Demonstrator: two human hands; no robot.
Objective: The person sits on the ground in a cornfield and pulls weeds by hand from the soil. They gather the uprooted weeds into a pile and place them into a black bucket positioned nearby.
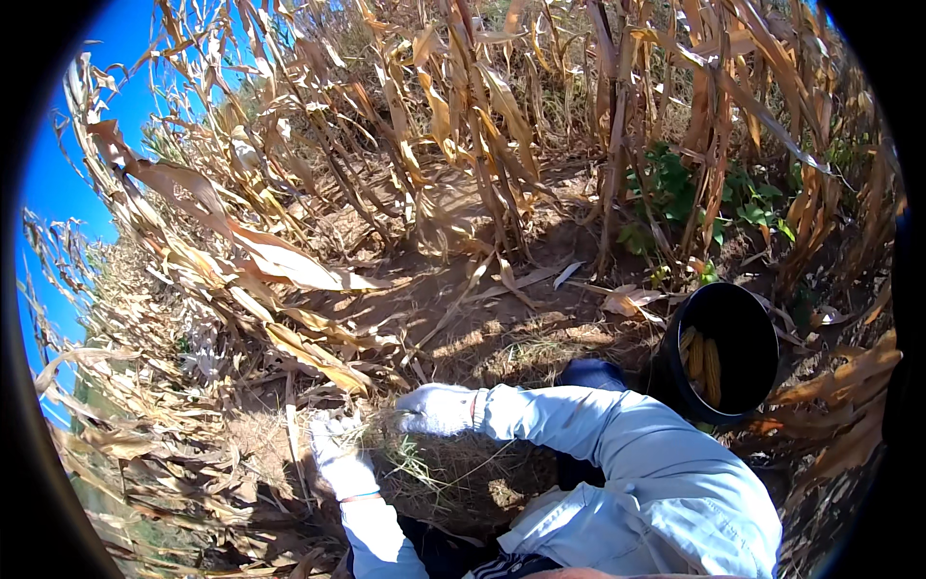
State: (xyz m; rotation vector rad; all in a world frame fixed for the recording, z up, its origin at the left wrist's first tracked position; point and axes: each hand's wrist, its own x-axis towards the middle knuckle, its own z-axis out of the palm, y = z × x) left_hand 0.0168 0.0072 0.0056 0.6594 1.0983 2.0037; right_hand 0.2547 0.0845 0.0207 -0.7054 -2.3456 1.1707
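My left hand (pixel 342 454), in a white knit glove, is low on the left over the ground, its fingers bent among thin strands of dry grass (pixel 415 463). Just to its right is my right hand (pixel 436 410), also gloved in white, closed with its knuckles turned toward the left one. Grass strands lie between the two hands and below them. What the right fingers grip, if anything, is hidden. Both arms wear light blue sleeves.
A black bucket (pixel 666 372) with several yellow corn cobs (pixel 712 372) stands right of my right arm. Dry corn stalks (pixel 482 125) rise ahead and to the left. Long dry leaves (pixel 280 261) lean in near my hands. Green plants (pixel 675 188) grow beyond the bucket.
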